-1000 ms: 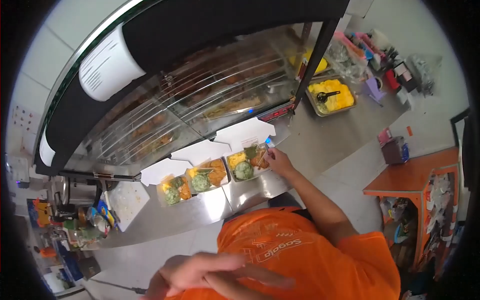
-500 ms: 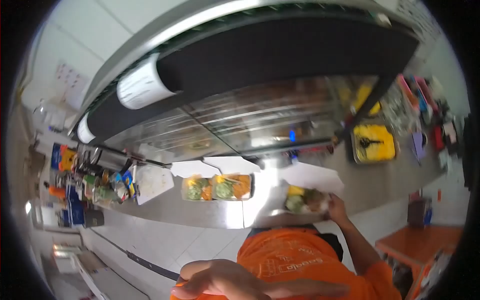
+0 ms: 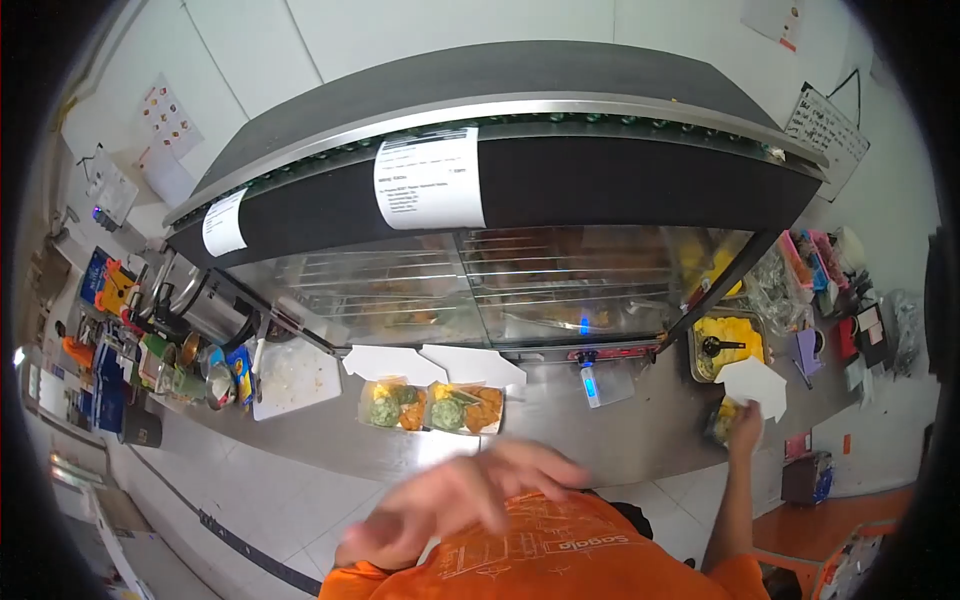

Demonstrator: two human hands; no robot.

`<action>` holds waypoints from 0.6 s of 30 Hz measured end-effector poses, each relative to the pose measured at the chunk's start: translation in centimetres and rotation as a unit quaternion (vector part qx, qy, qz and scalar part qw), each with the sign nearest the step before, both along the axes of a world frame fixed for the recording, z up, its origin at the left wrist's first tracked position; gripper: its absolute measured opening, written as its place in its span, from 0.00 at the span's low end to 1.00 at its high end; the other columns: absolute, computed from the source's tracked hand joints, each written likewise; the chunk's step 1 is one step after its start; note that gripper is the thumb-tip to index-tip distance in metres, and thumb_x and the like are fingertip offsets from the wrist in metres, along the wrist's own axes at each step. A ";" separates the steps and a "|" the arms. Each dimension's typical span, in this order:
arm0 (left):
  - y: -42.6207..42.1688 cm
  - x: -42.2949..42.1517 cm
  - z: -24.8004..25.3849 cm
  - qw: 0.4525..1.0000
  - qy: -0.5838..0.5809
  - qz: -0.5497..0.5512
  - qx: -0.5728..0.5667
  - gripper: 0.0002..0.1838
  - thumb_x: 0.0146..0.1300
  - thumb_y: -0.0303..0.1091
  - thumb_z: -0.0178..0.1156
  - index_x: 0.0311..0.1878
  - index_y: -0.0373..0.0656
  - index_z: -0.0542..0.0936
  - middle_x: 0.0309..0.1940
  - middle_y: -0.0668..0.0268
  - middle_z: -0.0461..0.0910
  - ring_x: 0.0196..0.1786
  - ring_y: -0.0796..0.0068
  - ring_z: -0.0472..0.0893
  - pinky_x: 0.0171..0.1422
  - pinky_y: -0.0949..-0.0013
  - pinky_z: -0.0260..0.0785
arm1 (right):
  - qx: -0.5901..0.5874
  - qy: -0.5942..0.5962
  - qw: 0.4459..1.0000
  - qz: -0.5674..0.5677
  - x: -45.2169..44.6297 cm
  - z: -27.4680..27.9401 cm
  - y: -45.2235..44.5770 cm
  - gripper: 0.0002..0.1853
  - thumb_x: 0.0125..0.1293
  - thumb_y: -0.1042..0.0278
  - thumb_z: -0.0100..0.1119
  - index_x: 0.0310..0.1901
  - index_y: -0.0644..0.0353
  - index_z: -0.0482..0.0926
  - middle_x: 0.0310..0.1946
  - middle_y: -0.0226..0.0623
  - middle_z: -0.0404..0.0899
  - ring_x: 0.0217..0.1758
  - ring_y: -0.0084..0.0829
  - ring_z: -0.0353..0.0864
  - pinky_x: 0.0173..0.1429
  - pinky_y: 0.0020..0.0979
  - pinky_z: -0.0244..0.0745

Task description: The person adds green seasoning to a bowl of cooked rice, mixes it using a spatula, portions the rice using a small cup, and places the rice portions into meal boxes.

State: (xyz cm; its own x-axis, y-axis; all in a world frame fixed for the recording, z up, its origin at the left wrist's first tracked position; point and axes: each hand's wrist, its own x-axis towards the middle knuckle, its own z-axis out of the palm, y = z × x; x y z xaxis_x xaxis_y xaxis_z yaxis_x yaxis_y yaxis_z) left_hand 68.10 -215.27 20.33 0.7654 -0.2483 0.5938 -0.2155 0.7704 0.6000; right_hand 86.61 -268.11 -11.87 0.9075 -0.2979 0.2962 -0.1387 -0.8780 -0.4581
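Note:
My right hand (image 3: 745, 428) is closed on the side of an open takeaway box (image 3: 757, 385), its white lid raised and some green and yellow food partly visible inside. The box is at the counter's right, just in front of a tray of yellow food (image 3: 728, 330) with a black utensil in it. My left hand (image 3: 455, 500), blurred by motion, hovers empty before my orange shirt with its fingers apart. Beyond it, two more open boxes stand side by side: the left box (image 3: 393, 403) and the right box (image 3: 467, 408), both with green, yellow and orange-brown food.
A glass-fronted display cabinet (image 3: 470, 290) with wire racks spans the back of the steel counter (image 3: 560, 430). Paper slips (image 3: 430, 180) hang on its front. A white cutting board (image 3: 298, 382) and several containers are at the left. A small device with blue lights (image 3: 590, 385) stands below the cabinet.
My right hand has carried its box rightward along the counter to the yellow tray. My left hand has risen and moved forward. The view has shifted, showing more of the cabinet's top.

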 end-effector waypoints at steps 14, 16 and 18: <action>32.9 -6.4 -41.6 0.376 0.338 0.662 0.553 0.21 0.67 0.36 0.59 0.59 0.35 0.75 0.54 0.51 0.79 0.53 0.55 0.80 0.55 0.58 0.73 | 0.088 0.291 0.878 0.369 -8.9 -6.2 46.6 0.19 0.67 0.61 0.58 0.53 0.66 0.75 0.32 0.56 0.83 0.38 0.55 0.85 0.44 0.48 0.80; 33.9 -5.8 -40.6 0.435 0.334 0.598 0.585 0.19 0.68 0.36 0.58 0.56 0.35 0.77 0.50 0.49 0.81 0.49 0.54 0.81 0.52 0.56 0.73 | 0.096 0.300 0.903 0.292 -9.3 -5.6 46.6 0.14 0.66 0.68 0.50 0.49 0.67 0.74 0.42 0.61 0.81 0.48 0.64 0.81 0.53 0.55 0.76; 34.0 -5.1 -39.1 0.491 0.323 0.527 0.613 0.17 0.68 0.36 0.57 0.54 0.35 0.78 0.46 0.48 0.82 0.46 0.52 0.83 0.49 0.55 0.74 | 0.104 0.295 0.912 0.265 -10.1 -4.6 45.0 0.16 0.62 0.72 0.54 0.52 0.66 0.74 0.42 0.62 0.81 0.48 0.62 0.81 0.54 0.55 0.76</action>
